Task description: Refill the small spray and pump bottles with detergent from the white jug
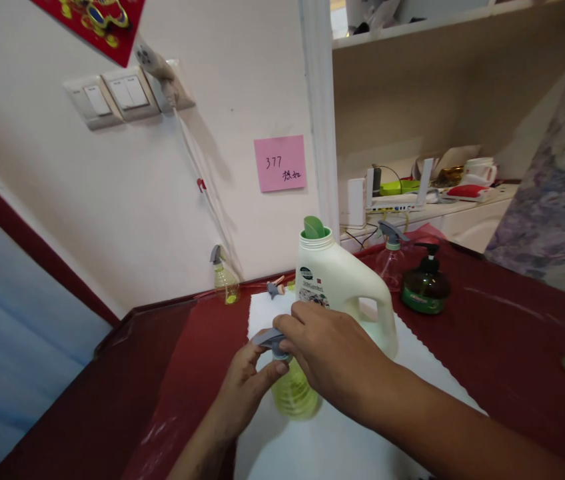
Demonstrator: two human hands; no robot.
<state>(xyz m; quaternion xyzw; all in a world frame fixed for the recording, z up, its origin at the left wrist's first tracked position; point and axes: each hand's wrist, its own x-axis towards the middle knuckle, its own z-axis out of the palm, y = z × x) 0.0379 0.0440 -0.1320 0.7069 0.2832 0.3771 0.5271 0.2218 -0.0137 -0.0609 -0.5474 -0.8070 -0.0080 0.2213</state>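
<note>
A clear spray bottle (296, 399) with yellow-green liquid stands on the white sheet (282, 453) in front of me. Its grey trigger head (268, 337) is pinched between my two hands. My left hand (242, 383) closes on the head and neck from the left, thumb at the collar. From the right, my right hand (335, 357) grips the same head, its fingers curled over the top and hiding part of it. Just behind stands a large pale green jug (350, 280), uncapped, with a green piece (313, 227) sticking up from its mouth.
A small spray bottle (226, 283) stands by the wall, and a loose grey spray head (275, 289) lies at the sheet's far edge. Right of the jug are another spray bottle (391, 257) and a dark green pump bottle (426, 287). A white router (397, 207) sits behind.
</note>
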